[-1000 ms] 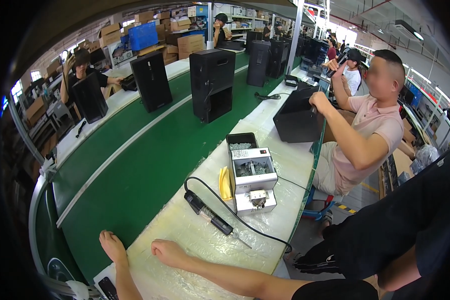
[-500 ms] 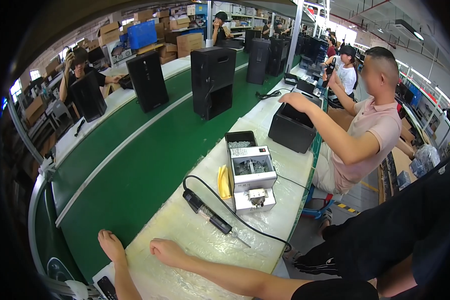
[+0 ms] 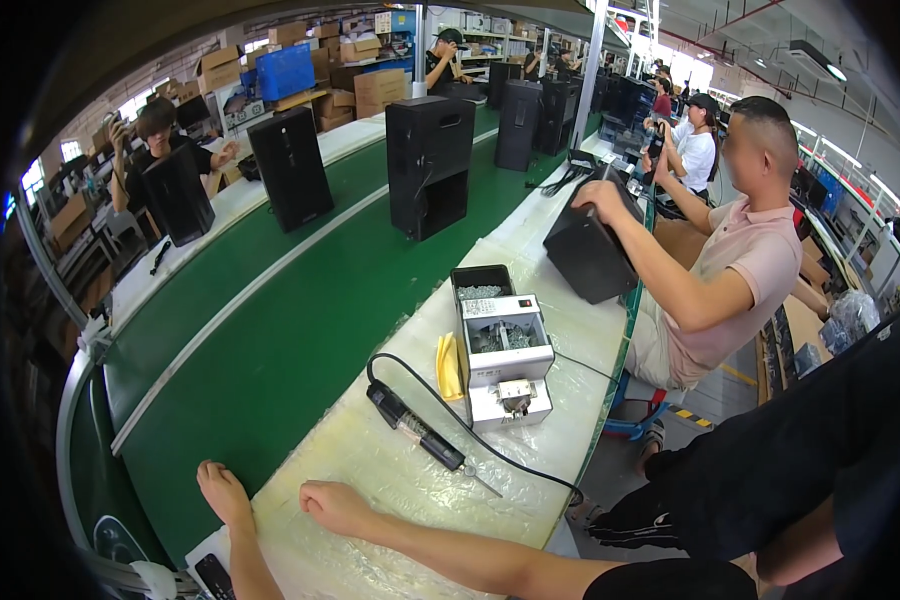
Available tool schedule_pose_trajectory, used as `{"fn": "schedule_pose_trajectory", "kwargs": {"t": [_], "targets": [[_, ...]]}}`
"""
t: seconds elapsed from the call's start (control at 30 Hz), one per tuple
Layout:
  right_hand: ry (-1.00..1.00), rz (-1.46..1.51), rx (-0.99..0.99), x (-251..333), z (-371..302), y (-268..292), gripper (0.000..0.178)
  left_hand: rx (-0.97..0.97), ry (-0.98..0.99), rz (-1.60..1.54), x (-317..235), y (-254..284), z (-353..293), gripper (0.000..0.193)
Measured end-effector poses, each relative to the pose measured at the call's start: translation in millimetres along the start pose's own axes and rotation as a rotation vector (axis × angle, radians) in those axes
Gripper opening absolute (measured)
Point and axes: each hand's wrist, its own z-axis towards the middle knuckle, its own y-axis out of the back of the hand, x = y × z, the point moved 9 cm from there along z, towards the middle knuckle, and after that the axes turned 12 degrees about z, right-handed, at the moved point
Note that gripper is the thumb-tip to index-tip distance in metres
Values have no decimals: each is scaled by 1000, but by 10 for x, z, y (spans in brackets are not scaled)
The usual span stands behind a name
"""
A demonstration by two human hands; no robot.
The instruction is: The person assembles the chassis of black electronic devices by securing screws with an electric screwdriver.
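My left hand (image 3: 224,493) rests where the worktop meets the green belt, its fingers loosely laid down and holding nothing. Beside it, my right hand (image 3: 336,506) lies on the plastic-covered worktop with its fingers curled in and nothing visible in them. Farther up the worktop is a black electric screwdriver (image 3: 416,427) with a cable, its bit pointing right and toward me. Behind that stands a grey-white screw feeder (image 3: 509,372) with screws in its window. A black tray of screws (image 3: 481,291) adjoins its far side, and a folded yellow cloth-like piece (image 3: 448,367) lies to its left.
Tall black speaker-like cabinets (image 3: 429,140) stand along the green conveyor (image 3: 270,330). A co-worker (image 3: 745,225) on the right grips a black box (image 3: 588,250) on the worktop. Another person in dark clothing stands close at my right. A dark phone-like device (image 3: 213,577) lies near my left forearm.
The co-worker on the right has tilted the black box and raised a dark tool in the other hand. The person across the belt has shifted. My hands have stayed put.
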Motion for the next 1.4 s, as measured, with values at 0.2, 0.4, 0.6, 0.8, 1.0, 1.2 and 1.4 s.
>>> {"fn": "schedule_pose_trajectory", "kwargs": {"t": [0.2, 0.4, 0.6, 0.8, 1.0, 1.2, 1.4], "targets": [[-171, 117, -40, 76, -3, 52, 19, -11, 4, 5, 29, 10, -9, 4], [-7, 16, -152, 50, 8, 77, 12, -7, 1, -2, -4, 9, -6, 4], [107, 73, -165, 53, -16, 122, 11, -4, 4, 2, -3, 24, -6, 4], [3, 17, -31, -12, 2, 20, 10, -5, -2, 7, 7, 8, -10, 5], [-2, 21, -27, -21, 4, 15, 10, -9, -3, 10, 27, -13, -16, 5], [9, 17, -29, -27, 2, 10, 10, -11, -1, 8, 31, -20, -14, 5], [2, 14, -24, -42, 10, 0, 9, 28, 14, 14, 51, -44, -3, 6]]}}
